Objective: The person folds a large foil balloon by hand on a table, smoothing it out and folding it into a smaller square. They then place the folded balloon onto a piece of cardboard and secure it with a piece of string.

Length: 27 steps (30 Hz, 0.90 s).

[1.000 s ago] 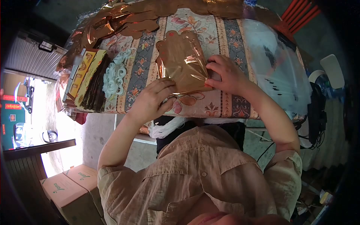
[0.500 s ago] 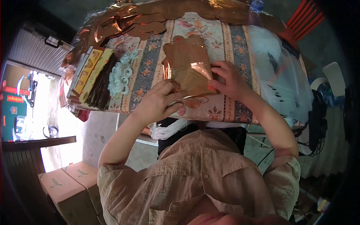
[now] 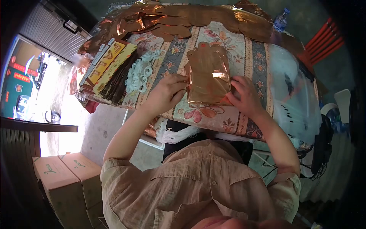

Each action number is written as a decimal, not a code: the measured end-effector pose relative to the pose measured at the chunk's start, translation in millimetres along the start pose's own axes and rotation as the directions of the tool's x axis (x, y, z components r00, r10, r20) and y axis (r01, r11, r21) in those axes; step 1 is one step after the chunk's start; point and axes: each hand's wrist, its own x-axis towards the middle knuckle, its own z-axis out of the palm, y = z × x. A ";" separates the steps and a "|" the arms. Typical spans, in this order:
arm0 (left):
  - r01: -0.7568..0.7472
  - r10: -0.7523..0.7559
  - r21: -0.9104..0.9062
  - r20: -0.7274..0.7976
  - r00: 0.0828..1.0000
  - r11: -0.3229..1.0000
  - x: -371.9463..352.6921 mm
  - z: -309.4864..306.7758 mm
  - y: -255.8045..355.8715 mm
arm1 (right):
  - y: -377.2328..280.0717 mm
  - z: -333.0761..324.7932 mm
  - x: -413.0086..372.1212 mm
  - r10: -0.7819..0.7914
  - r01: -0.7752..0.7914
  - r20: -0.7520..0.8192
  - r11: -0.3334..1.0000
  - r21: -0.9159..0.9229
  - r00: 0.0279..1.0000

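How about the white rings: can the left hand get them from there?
Probably yes: the left hand is at the left edge of the shiny copper packet, and the white rings lie close by, with only tablecloth showing between.

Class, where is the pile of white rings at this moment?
In the head view, the pile of white rings lies on the left of the patterned tablecloth, just right of the printed cards and left of the coppery foil.

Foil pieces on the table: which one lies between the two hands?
The foil with the red spot at its far end, between left hand and right hand; the other pieces lie towards the far and left edges of the table.
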 end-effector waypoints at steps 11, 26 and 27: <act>-0.069 0.071 -0.023 0.089 0.993 0.997 13.3 1.3 -8.1 | -0.1 0.2 -0.2 0.033 -0.034 0.021 0.999 0.036 0.999; 0.420 -0.419 -0.367 0.089 0.904 0.830 19.7 20.3 6.0 | 0.9 0.7 -1.3 0.031 -0.032 0.012 0.999 0.025 0.999; 0.365 -0.372 -0.299 0.036 0.927 0.881 18.1 22.0 4.9 | 0.7 0.0 -0.9 0.039 -0.040 0.013 0.999 0.025 0.999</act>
